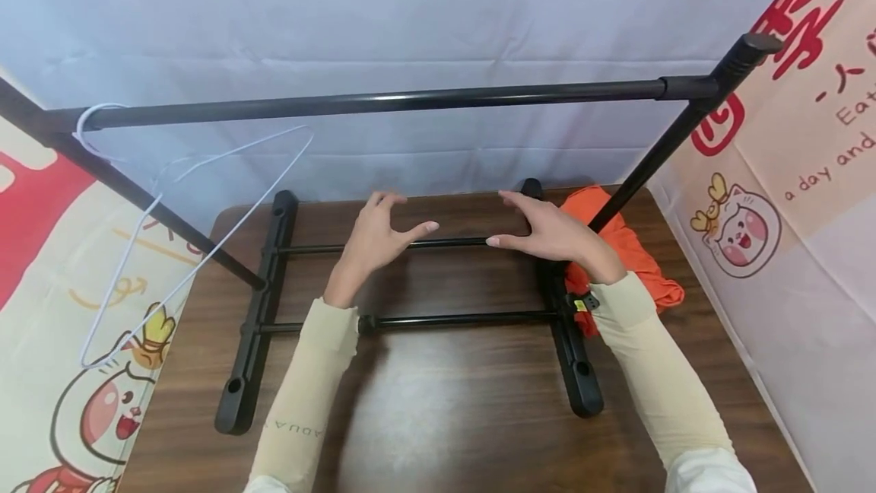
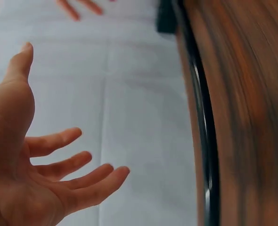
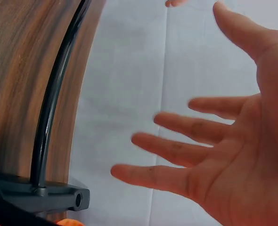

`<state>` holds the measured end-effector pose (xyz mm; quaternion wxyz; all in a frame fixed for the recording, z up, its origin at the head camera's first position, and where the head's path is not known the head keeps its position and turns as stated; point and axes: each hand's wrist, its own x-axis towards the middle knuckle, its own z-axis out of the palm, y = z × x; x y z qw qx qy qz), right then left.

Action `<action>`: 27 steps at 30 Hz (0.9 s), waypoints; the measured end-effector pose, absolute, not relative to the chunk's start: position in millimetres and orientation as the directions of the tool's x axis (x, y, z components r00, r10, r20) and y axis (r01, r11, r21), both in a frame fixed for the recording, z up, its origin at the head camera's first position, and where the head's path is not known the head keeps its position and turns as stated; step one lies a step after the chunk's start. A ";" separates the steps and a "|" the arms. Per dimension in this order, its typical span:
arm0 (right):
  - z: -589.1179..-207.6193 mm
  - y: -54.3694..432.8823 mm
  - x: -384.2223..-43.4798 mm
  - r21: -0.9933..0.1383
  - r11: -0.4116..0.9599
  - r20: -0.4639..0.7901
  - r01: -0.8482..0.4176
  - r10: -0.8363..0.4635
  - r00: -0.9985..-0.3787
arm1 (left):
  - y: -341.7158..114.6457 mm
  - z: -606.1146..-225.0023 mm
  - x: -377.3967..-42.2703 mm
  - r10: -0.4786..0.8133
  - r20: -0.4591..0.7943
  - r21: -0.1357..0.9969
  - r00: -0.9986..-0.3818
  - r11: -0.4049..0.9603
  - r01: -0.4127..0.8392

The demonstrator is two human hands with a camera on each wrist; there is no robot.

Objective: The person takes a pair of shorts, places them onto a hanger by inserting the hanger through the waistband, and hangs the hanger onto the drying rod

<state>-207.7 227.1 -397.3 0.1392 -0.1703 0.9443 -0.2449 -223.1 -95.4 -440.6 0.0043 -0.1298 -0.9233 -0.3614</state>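
Note:
Both hands hover apart over the base of a black clothes rack (image 1: 411, 100), palms facing each other. In the head view the left hand (image 1: 372, 240) has its thumb spread from loosely bent fingers and holds nothing. Opposite it, the right hand (image 1: 550, 230) is spread, also holding nothing, near the rack's right foot (image 1: 571, 356). The left wrist view shows the left palm (image 2: 30, 188) with fingers extended. Straight, parted fingers show on the right hand (image 3: 214, 146) in the right wrist view. A white wire hanger (image 1: 198, 268) hangs from the left end of the top bar.
Bunched orange cloth (image 1: 636, 257) lies on the brown wooden table (image 1: 438, 417), behind and beside the rack's right foot. Two lower crossbars (image 1: 465, 319) join the feet. A pale curtain (image 1: 411, 14) stands behind, and printed cartoon cloths (image 1: 807, 173) flank the table.

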 end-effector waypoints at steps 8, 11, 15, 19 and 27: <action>-405.9 238.4 -196.4 -0.562 0.784 -0.199 -0.265 -0.439 -0.876 | -81.5 -457.0 -201.6 0.238 0.037 0.806 -0.971 0.568 0.169; -409.2 244.1 -191.9 -0.601 0.758 -0.201 -0.252 -0.449 -0.871 | -77.3 -460.8 -198.6 0.243 0.021 0.833 -0.970 0.532 0.151; -411.4 252.0 -184.1 -0.635 0.731 -0.178 -0.250 -0.454 -0.873 | -74.6 -463.1 -196.2 0.222 0.041 0.871 -0.974 0.470 0.144; -412.4 260.5 -174.6 -0.648 0.720 -0.165 -0.249 -0.452 -0.877 | -72.8 -465.5 -190.8 0.214 0.056 0.887 -0.975 0.438 0.147; -409.4 286.5 -151.0 -0.684 0.711 -0.222 -0.165 -0.418 -0.881 | -56.9 -472.2 -176.9 0.300 -0.017 0.903 -0.954 0.415 0.115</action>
